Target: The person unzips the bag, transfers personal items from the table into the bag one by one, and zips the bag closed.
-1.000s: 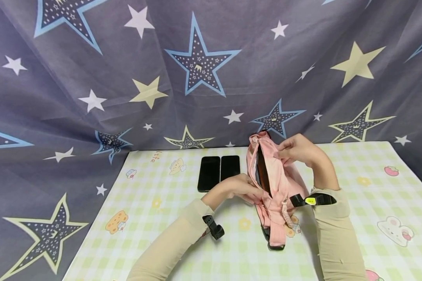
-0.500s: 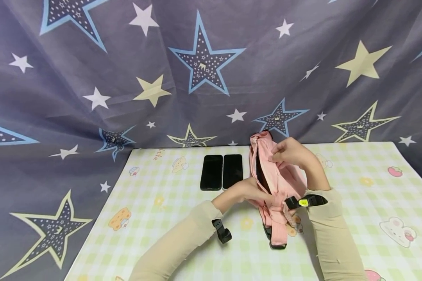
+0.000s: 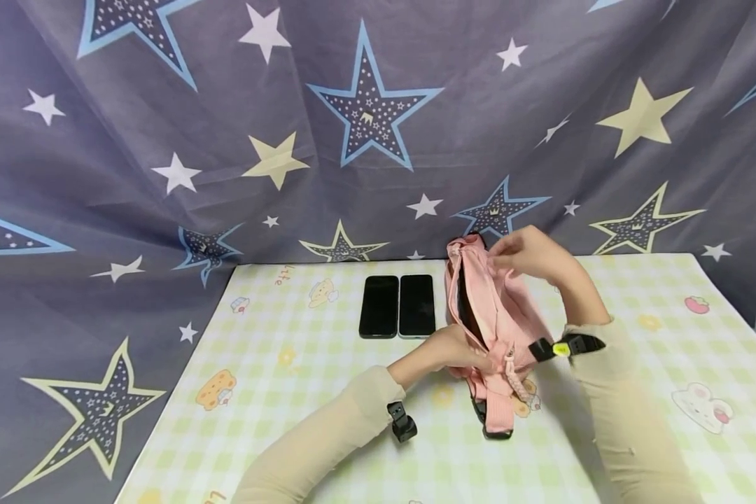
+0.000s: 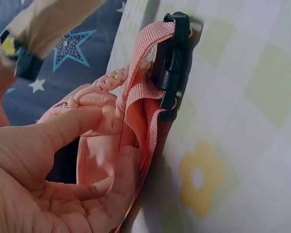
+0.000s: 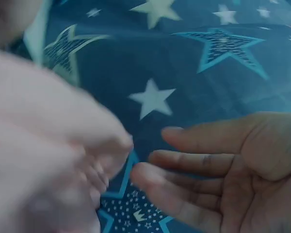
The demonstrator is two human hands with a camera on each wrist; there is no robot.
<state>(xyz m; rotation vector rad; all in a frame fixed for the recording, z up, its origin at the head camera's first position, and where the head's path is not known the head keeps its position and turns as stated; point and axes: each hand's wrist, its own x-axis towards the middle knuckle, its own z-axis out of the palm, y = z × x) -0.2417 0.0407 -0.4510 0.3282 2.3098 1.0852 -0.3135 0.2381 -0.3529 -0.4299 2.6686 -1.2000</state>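
Observation:
A pink bag (image 3: 498, 308), its zipped mouth gaping to show a dark inside, rests on the table. At its near end, beside the strap and black buckle (image 4: 172, 68), my left hand (image 3: 460, 348) pinches the fabric; thumb and fingers lie on either side of it in the left wrist view. My right hand (image 3: 532, 253) is by the bag's far right side. In the right wrist view its fingers (image 5: 194, 141) are extended, with a gap between them and the blurred pink fabric (image 5: 48, 145).
Two black smartphones, one on the left (image 3: 379, 306) and one on the right (image 3: 417, 306), lie side by side left of the bag. A checked cloth (image 3: 327, 364) covers the table. A grey star-patterned curtain (image 3: 214, 119) hangs behind it.
My right hand has let go of the bag's side and moved slightly up and away. The left hand has shifted a little right along the near end. The bag's mouth has narrowed.

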